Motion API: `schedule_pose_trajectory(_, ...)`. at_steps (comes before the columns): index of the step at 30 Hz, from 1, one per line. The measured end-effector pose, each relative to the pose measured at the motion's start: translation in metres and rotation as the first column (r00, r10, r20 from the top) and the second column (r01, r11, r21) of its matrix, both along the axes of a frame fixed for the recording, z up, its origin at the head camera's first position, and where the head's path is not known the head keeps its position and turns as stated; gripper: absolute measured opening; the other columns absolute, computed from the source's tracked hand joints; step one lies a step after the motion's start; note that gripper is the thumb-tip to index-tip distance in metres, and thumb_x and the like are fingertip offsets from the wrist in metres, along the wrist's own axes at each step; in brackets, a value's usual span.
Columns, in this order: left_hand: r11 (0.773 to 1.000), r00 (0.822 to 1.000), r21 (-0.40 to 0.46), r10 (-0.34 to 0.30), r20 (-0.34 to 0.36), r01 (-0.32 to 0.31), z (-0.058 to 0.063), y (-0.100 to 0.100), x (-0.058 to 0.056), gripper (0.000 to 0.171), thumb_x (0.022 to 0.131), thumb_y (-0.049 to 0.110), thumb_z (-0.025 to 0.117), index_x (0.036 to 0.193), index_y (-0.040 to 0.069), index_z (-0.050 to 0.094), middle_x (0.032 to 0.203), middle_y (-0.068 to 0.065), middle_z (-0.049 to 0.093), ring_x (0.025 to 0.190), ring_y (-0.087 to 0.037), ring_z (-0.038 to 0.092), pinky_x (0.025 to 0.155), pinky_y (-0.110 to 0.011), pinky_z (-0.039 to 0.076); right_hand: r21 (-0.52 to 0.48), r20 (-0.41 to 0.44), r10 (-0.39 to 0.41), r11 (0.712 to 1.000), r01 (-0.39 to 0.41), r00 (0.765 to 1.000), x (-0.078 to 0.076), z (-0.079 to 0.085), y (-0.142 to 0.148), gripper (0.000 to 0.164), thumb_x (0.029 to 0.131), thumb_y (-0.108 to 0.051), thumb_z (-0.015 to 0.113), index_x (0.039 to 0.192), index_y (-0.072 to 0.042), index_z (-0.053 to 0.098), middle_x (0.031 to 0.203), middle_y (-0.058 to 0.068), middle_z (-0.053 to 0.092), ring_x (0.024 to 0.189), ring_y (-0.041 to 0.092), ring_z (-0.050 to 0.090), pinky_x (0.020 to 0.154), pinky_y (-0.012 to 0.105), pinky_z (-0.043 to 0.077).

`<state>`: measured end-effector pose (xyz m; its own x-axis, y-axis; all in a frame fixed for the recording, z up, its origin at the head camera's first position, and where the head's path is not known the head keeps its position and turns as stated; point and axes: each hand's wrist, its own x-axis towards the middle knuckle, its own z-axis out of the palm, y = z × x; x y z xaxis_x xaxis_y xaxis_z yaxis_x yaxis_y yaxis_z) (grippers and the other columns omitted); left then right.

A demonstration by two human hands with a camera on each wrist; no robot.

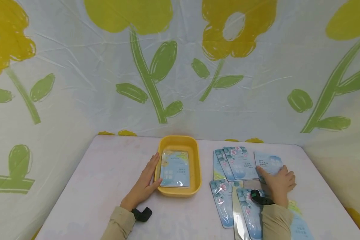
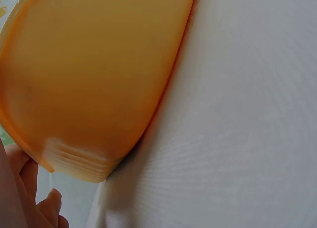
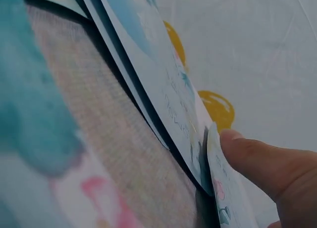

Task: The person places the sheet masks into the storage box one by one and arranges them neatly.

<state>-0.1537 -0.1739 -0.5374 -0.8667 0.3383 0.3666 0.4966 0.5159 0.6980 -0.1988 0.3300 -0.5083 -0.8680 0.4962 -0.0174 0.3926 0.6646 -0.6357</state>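
Note:
My left hand [image 1: 143,184] lies along the left side of a yellow plastic tray [image 1: 195,166], its fingers and thumb touching the rim. Inside that tray is a flat, shiny light-blue sheet mask packet [image 1: 175,170] with yellow flowers. At the right, my right hand [image 1: 278,184] spans another blue sheet mask packet [image 1: 267,159], thumb at its left edge and fingers at its right. The thumb [image 3: 257,161] presses on a packet's edge in the right wrist view. From the left wrist, the tray's outer wall [image 2: 99,79] fills much of the picture.
Several flower-printed packets [image 1: 241,163] overlap left of my right hand. More packets [image 1: 223,203] lie nearer me, one silver side up [image 1: 240,216], another partly under my right sleeve [image 1: 276,218]. A flower-patterned cloth [image 1: 192,86] hangs behind the pale table [image 1: 108,173].

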Motion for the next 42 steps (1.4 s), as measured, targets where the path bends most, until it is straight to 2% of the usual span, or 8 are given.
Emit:
schedule_pose_trajectory(5,1.0,1.0,0.004,-0.002,-0.005,0.002,0.001,0.001,0.0,0.081,0.097,0.026,0.059,0.161,0.016,0.011,0.167,0.001,0.006,0.152,-0.028,0.005,0.123,-0.04,0.005,-0.017,0.009,-0.007,1.0,0.007,1.0,-0.001,-0.005,-0.001,0.11,0.084,-0.049,0.071,0.151,0.012,0.007,0.149,0.042,0.007,0.14,0.056,0.0,0.111,0.069,-0.007)
schedule_pose_trajectory(12,1.0,1.0,0.01,-0.004,-0.015,0.004,0.001,0.001,0.001,0.081,0.096,0.021,0.061,0.16,0.012,0.013,0.167,-0.003,0.009,0.152,-0.031,0.007,0.123,-0.039,0.005,0.001,0.032,-0.06,0.998,0.06,0.998,0.0,-0.004,-0.003,0.108,0.082,-0.051,0.073,0.152,0.008,0.016,0.152,0.039,0.01,0.136,0.057,0.009,0.106,0.073,0.006)
schedule_pose_trajectory(25,1.0,1.0,0.002,-0.002,-0.005,0.002,0.003,0.001,0.001,0.081,0.097,0.023,0.06,0.161,0.014,0.012,0.167,0.0,0.007,0.152,-0.029,0.005,0.123,-0.039,0.004,-0.172,0.054,-0.172,0.969,0.179,0.984,0.012,0.005,0.014,0.099,0.082,-0.035,0.078,0.155,0.0,0.021,0.15,0.041,0.012,0.136,0.058,0.014,0.111,0.068,0.013)
schedule_pose_trajectory(28,1.0,1.0,-0.001,0.0,-0.005,0.0,0.002,0.0,0.001,0.081,0.097,0.024,0.06,0.161,0.015,0.011,0.167,0.0,0.007,0.152,-0.028,0.005,0.123,-0.038,0.004,-0.253,-0.006,-0.21,0.946,0.201,0.978,0.015,0.006,0.019,0.086,0.085,-0.025,0.075,0.153,-0.002,0.03,0.15,0.035,0.027,0.134,0.05,0.028,0.108,0.058,0.029)
schedule_pose_trajectory(31,1.0,1.0,0.003,-0.001,-0.008,0.001,0.002,0.0,0.001,0.081,0.097,0.023,0.06,0.161,0.015,0.011,0.167,-0.001,0.007,0.152,-0.028,0.005,0.123,-0.039,0.004,-0.329,-0.098,-0.272,0.917,0.227,0.957,0.017,0.005,0.023,0.069,0.085,-0.015,0.074,0.146,-0.003,0.046,0.128,0.025,0.049,0.11,0.033,0.048,0.085,0.034,0.047)
schedule_pose_trajectory(33,1.0,1.0,0.0,0.003,-0.01,-0.003,0.002,0.0,0.001,0.081,0.097,0.022,0.06,0.161,0.015,0.011,0.167,0.0,0.007,0.152,-0.027,0.005,0.123,-0.04,0.005,-0.365,-0.136,-0.309,0.899,0.242,0.941,0.019,0.004,0.026,0.059,0.086,-0.013,0.073,0.141,-0.004,0.054,0.108,0.012,0.051,0.09,0.02,0.046,0.064,0.023,0.041)
schedule_pose_trajectory(35,1.0,1.0,0.001,0.0,-0.005,0.0,0.002,0.0,0.0,0.082,0.096,0.022,0.061,0.161,0.015,0.011,0.167,0.0,0.007,0.152,-0.027,0.005,0.123,-0.041,0.005,-0.444,-0.161,-0.348,0.861,0.247,0.924,0.019,0.004,0.029,0.052,0.086,-0.009,0.072,0.136,-0.006,0.06,0.099,0.004,0.045,0.083,0.014,0.042,0.056,0.016,0.038)
schedule_pose_trajectory(42,1.0,1.0,-0.005,0.002,0.004,-0.002,0.003,0.002,0.002,0.081,0.097,0.024,0.06,0.161,0.015,0.011,0.167,0.0,0.006,0.152,-0.028,0.005,0.123,-0.04,0.005,-0.658,-0.143,-0.405,0.72,0.219,0.903,0.023,0.007,0.038,0.039,0.087,-0.001,0.068,0.121,-0.02,0.073,0.112,-0.008,0.051,0.101,0.004,0.043,0.074,0.01,0.042)
